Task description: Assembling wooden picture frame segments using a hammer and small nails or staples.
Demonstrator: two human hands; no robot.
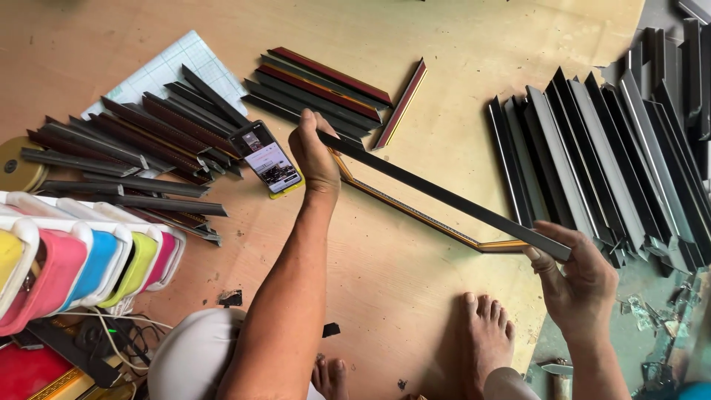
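Two hands at work: we hold one long dark moulding strip by its two ends, slanting above the floor.
Floor: a tan wooden board that carries everything we see.
Right-hand stack: grey and black frame strips fanned out side by side, just beyond the strip's lower end.
Left-hand stack: dark brown and black strips heaped loosely, partly over a gridded cutting mat.
Upper stack: red-and-black strips laid in a neat row just behind our left hand, with one lone red-edged piece lying apart to their right.
Coloured row: pink, blue and yellow-green holders with white rims at the left edge.
Joined frame piece: a gold-edged angled length flat on the board, directly beneath the held strip.
Left hand: fingers closed around the strip's upper end.
Right hand: thumb and fingers pinched tight on the strip's lower end.
Phone: lit screen, lying on the board just beside our left hand.
Feet: our bare foot rests on the board between our arms.
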